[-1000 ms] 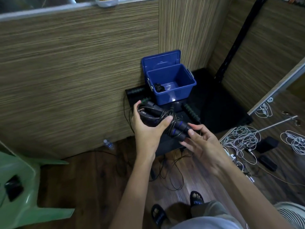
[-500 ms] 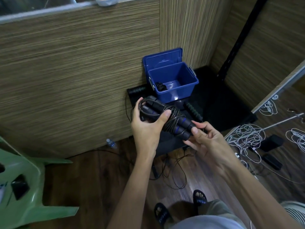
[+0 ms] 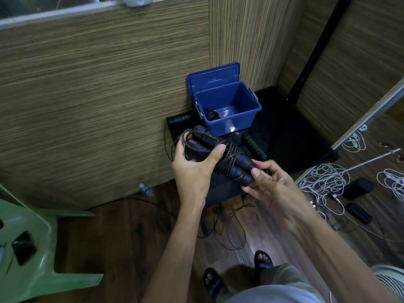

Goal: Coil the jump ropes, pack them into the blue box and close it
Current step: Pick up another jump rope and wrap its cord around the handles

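One coil lies in the open blue box (image 3: pixel 227 119) beyond the hands; left hand (image 3: pixel 192 167) grips the wrapped jump rope (image 3: pixel 220 158), right hand (image 3: pixel 269 182) pinches its handle ends — unpacked, like the green-ringed rope (image 3: pixel 254 147) beyond.

Pale green plastic chair (image 3: pixel 28 243) at lower left, a small dark object lying in its seat hollow. Clear plastic water bottle (image 3: pixel 146 190) on its side on the dark wood-plank floor (image 3: pixel 122 241), at the foot of the striped wood-grain wall panel (image 3: pixel 91 101). Tangle of thin white cables (image 3: pixel 323 182) on the floor at right, two flat black rectangular devices (image 3: pixel 358 188) among them. Black slide sandals (image 3: pixel 215 283) on the feet, bottom centre.
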